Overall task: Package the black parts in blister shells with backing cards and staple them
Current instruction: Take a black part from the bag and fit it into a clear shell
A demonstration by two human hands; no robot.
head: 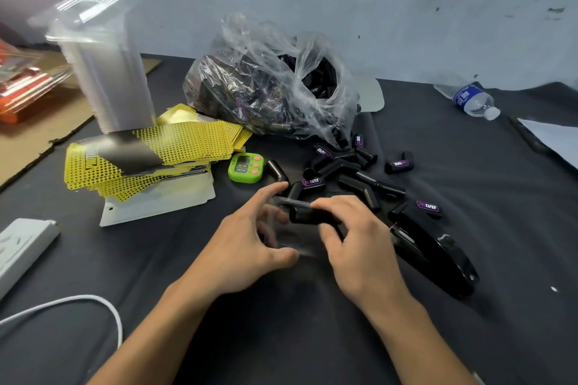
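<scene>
Evidently the left hand (pixel 250 247) cups a likely flimsy, slippery blister shell (pixel 294 239) by its edges; the right hand (pixel 356 241) pinches a rigid black part (pixel 305 216).

The right hand's (pixel 353 234) fingers are hiding most of the black part (pixel 305 215) they are gripping, and the clear blister shell (pixel 297 237) held between it and the left hand (pixel 250 244) is showing only as faint, blurred glints. The right hand is also covering one end of the stapler (pixel 434 253), the crumpled plastic bag (pixel 269 81) is veiling its contents, and the green timer's (pixel 246 166) digits are coming out too small to read. The left edge is cutting off the white power strip (pixel 22 247) and the blurred orange packs (pixel 22 84).
</scene>
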